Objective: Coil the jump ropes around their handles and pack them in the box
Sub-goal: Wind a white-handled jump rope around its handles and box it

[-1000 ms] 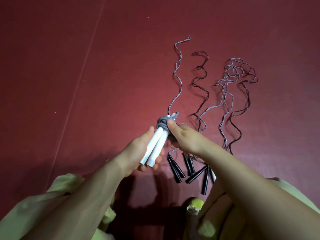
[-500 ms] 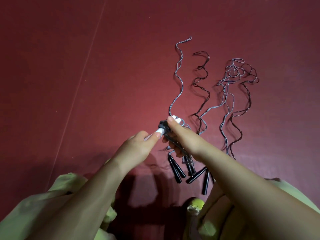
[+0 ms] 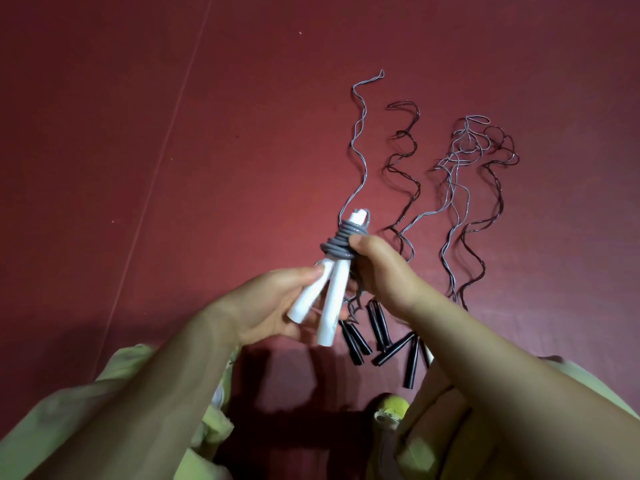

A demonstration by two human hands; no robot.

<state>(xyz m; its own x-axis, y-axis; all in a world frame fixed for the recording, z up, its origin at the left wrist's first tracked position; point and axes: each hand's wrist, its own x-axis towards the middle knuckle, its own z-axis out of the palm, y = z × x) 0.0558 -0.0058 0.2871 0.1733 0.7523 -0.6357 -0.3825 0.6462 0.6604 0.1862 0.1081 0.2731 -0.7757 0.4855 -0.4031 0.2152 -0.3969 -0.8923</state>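
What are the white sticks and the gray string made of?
The white handles look like smooth matte plastic: even colour, straight tube shape. The gray rope wound round them looks like thin rubbery or vinyl cord, slightly shiny and holding springy curls. Neither is certain from looks alone.

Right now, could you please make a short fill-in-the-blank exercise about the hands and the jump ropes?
1. The left hand holds two ____ handles.
2. The cord wound around these handles is ____.
3. The right hand pinches the ____ cord.
4. The handles lying on the red floor by the right forearm are mostly ____.

Missing words: white; grey; grey; black
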